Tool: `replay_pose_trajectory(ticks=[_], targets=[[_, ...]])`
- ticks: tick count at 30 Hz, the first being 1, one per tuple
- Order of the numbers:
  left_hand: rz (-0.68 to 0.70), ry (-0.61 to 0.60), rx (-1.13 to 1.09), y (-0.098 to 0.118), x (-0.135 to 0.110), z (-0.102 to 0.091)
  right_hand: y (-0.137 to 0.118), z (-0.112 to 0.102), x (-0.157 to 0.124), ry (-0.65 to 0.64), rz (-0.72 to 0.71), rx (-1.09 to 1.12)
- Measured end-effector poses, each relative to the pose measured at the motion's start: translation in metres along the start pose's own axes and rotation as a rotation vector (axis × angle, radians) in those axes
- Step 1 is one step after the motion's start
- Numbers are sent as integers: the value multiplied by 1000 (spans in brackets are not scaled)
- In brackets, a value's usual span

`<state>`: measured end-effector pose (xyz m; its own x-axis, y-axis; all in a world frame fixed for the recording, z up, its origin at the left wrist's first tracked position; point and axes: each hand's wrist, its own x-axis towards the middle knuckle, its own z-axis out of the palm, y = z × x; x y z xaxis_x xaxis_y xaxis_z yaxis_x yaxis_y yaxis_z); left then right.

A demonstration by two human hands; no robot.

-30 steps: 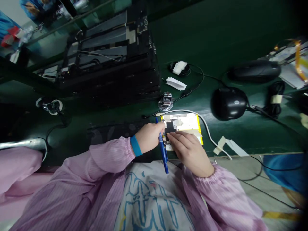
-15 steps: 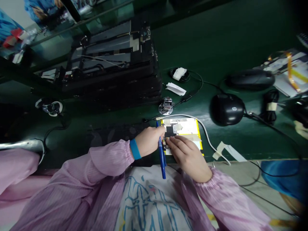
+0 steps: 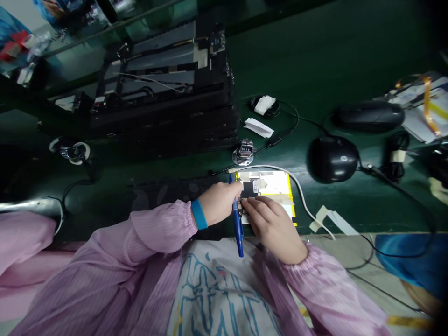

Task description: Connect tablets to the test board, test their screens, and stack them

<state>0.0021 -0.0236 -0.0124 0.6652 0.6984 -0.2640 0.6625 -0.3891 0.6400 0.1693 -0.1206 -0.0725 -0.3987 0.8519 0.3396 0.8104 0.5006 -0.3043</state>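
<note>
A blue pen point(image 3: 238, 233) is gripped in my left hand point(image 3: 219, 201), pointing down toward my body past the bench edge. That hand is closed, its thumb and fingertips at the left edge of a small black circuit board point(image 3: 248, 188). The board is joined to a flat white battery panel point(image 3: 275, 183) with yellow edges and strips of beige tape. My right hand point(image 3: 276, 226) lies over the panel's near side, fingers stretched out side by side and fingertips touching the board. Its thumb is hidden. Whether anything small is under those fingertips cannot be seen.
A stack of black device panels point(image 3: 164, 107) stands at the back left. Behind my hands sit a metal tally counter point(image 3: 244, 151) and a white cable point(image 3: 297, 179). To the right are a black HP-marked device point(image 3: 334, 158), a black mouse-shaped object point(image 3: 371, 115) and taped cables point(image 3: 397, 156).
The view has shifted slightly. My left hand still holds the pen at the board's left edge, and my right fingertips stay on the board with hardly any movement.
</note>
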Motion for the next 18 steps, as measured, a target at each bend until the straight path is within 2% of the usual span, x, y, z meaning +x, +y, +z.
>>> replay_pose_trajectory(ticks=[5,9,14,16,18], targets=[[3,17,7,1,-1,1,-6,-1,3,-42,80,-9],[13,46,21,10,-11,-9,-5,-2,2,-23,97,42],[5,174,-61,13,-50,-44,-4,1,-1,44,102,98],[-75,253,-133,2,-71,-64,-7,2,-1,25,94,45],[-250,396,-144,-16,-94,-84,-10,1,1,5,84,1]])
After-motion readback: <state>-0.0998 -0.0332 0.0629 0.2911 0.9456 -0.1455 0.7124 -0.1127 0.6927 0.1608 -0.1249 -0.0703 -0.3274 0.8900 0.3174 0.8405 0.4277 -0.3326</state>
